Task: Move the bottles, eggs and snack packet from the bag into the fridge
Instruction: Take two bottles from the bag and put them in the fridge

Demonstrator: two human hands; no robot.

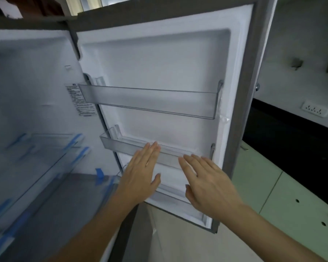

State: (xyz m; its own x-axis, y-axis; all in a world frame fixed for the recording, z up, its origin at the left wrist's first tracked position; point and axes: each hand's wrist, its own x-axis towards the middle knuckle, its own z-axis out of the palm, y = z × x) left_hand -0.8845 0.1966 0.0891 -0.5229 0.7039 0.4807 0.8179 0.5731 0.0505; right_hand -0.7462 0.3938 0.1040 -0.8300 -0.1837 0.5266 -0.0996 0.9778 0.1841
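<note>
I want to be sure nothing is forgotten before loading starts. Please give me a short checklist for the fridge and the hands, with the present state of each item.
1. Grey fridge door swung open: ok.
2. Upper clear plastic door shelf free of items: ok.
3. Lower clear plastic door shelf free of items: ok.
4. Left hand empty, fingers spread: ok.
5. Right hand empty, fingers spread: ok.
6. Bag with bottles, eggs and snack packet within reach: cannot tell, none in view.

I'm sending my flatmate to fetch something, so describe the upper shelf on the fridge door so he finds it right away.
Start at the open fridge door, white inside. The upper door shelf is a clear plastic bin across its middle. Unlike the lower door shelf, it sits higher, looks deeper, and neither hand is in front of it.
</note>
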